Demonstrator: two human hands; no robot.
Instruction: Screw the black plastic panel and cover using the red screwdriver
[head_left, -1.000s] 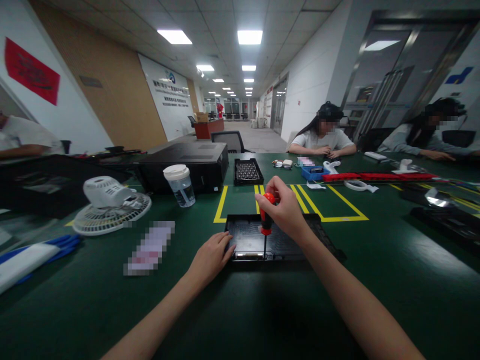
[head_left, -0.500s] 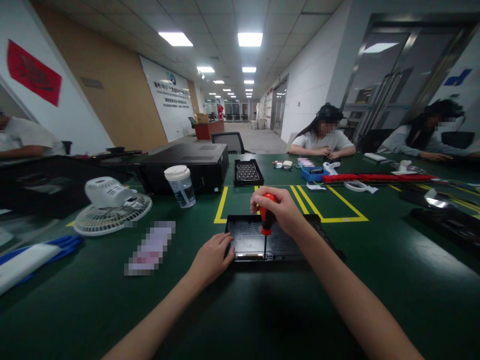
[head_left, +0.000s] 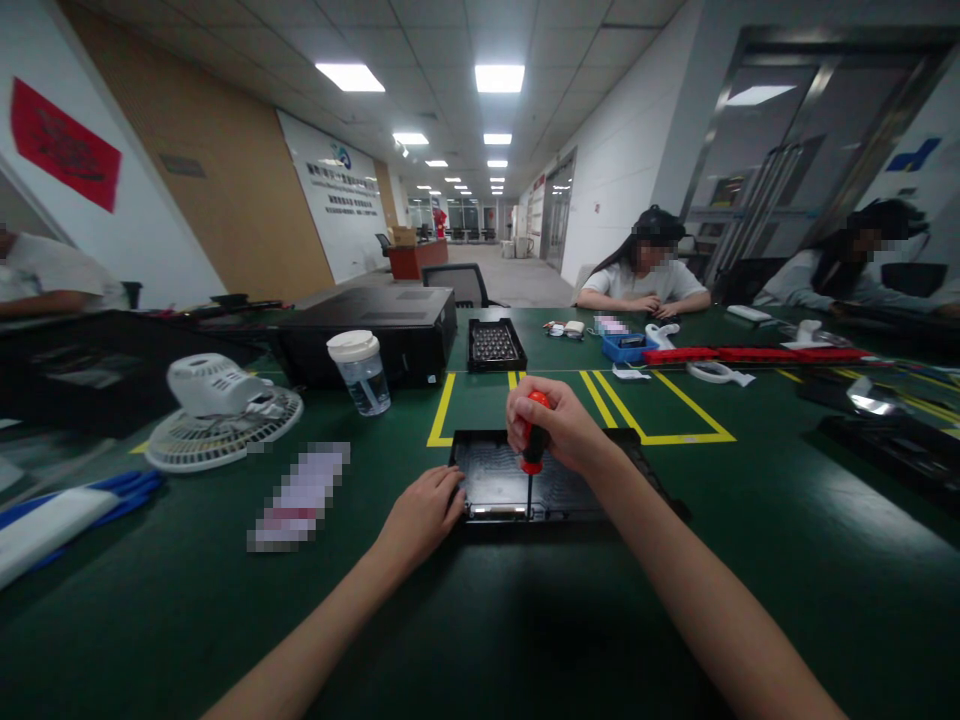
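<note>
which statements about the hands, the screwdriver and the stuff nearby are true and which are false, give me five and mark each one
1. The right hand holds the red-and-black screwdriver. True.
2. The screwdriver lies flat. False: it stands roughly upright, shaft pointing down at the black casing.
3. The left hand touches the left edge of the casing. True.
4. The white fan is to the right of the lidded cup. False: the white fan is to the left of the lidded cup.
5. A blue box sits beyond the casing. True.
</note>
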